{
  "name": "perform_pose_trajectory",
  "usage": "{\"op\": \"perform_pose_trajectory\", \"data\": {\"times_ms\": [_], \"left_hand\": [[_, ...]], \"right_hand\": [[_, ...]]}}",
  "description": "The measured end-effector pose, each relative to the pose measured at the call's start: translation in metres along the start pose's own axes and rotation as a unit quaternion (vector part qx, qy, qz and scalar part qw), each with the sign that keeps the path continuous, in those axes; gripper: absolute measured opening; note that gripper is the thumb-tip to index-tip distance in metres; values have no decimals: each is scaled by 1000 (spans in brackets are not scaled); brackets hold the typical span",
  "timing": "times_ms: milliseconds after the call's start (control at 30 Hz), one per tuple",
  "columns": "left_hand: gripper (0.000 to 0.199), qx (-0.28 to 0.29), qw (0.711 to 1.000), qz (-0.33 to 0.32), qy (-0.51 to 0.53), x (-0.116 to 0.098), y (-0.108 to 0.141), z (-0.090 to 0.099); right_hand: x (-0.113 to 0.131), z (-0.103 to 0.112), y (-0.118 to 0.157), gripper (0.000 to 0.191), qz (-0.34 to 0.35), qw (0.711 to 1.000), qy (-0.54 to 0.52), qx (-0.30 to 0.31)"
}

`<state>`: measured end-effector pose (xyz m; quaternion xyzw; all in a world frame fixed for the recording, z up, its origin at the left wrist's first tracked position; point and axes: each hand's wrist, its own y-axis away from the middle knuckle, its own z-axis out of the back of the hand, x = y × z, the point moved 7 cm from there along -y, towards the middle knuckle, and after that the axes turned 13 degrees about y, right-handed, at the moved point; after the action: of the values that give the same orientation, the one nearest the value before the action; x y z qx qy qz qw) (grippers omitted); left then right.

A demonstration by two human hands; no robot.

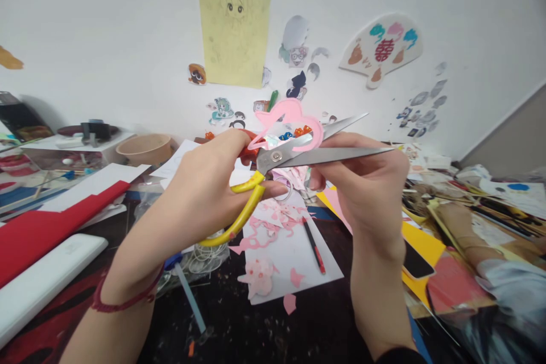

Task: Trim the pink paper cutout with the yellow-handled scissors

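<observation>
My left hand point(205, 176) is closed round the yellow handles of a pair of scissors point(276, 156), held in mid-air over the desk. The blades stand apart and point right. A pink paper cutout point(290, 108) with a curvy, hollow outline sits at the blades, one strip lying across the upper blade. My right hand point(367, 176) has its fingers curled behind the blades, at the cutout's right edge; the exact grip is partly hidden by the blades. Below, pink paper scraps point(273, 219) and a pink flower-like paper shape point(258, 276) lie on a white sheet point(315, 278).
A black and red pen point(314, 247) rests on the sheet. To the left are a white oblong case point(51, 290), red card point(63, 219) and a glue stick point(190, 293). On the right, a phone point(418, 261) lies by another person's arm point(464, 233). A wall point(140, 23) rises behind.
</observation>
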<state>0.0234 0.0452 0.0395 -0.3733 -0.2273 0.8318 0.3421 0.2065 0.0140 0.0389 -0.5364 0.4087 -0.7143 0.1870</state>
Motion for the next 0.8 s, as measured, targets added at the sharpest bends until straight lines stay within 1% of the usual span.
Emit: {"op": "perform_pose_trajectory", "data": {"times_ms": [200,467,600,800], "left_hand": [[50,9,1000,6,-2,-2,0,-1],[55,-6,1000,10,-3,1,2,0],[52,-12,1000,12,-3,1,2,0],[53,-22,1000,18,14,3,2,-1]], "right_hand": [[1,0,0,15,-1,1000,-6,-3],[-5,5,-1,13,16,999,-17,-42],[-4,3,-2,11,38,998,-18,-53],[-4,-1,2,6,34,998,0,-59]]}}
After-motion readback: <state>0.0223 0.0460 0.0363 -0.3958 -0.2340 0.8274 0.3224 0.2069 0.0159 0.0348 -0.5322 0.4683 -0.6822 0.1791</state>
